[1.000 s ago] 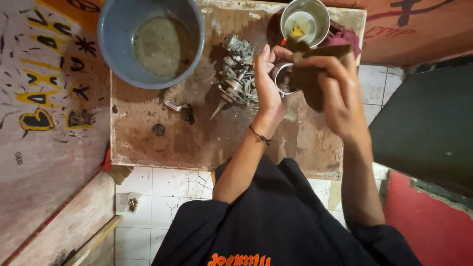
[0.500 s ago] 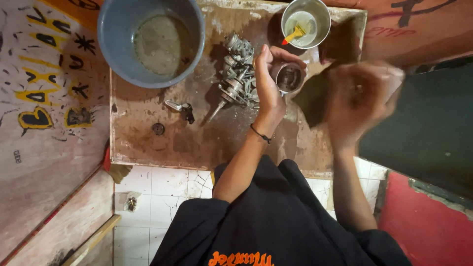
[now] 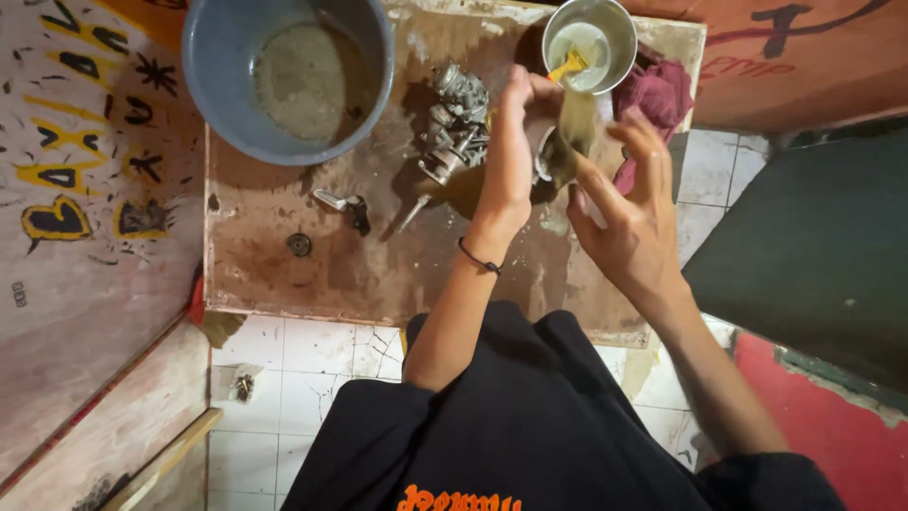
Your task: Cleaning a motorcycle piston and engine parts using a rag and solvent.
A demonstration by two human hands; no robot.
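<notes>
Stained and worn, a brown wooden bench [image 3: 378,274] stands over a white tiled floor [image 3: 293,360], and every place below is told from the metal engine part [image 3: 456,123] lying near its middle. Just right of that part, the left hand [image 3: 511,156] closes its grip around a small round metal cup-shaped piece [image 3: 549,156], dull grey and grimy, its open side turned toward the right hand. The right hand [image 3: 629,222] is further right and nearer the person, fingers spread; between thumb and forefinger it pinches a yellowish-brown scrap [image 3: 572,128] that touches the cup piece. What the scrap is made of cannot be told.

One blue basin [image 3: 218,57] with murky liquid sits to the left of the engine part. One metal bowl [image 3: 626,28] with a yellow-handled brush [image 3: 567,66] sits to the right and beyond it, with one dark red rag [image 3: 657,95] beside the bowl. Left of the engine part and nearer the person lie one small metal fitting [image 3: 342,203] and one dark round washer [image 3: 299,244].
</notes>
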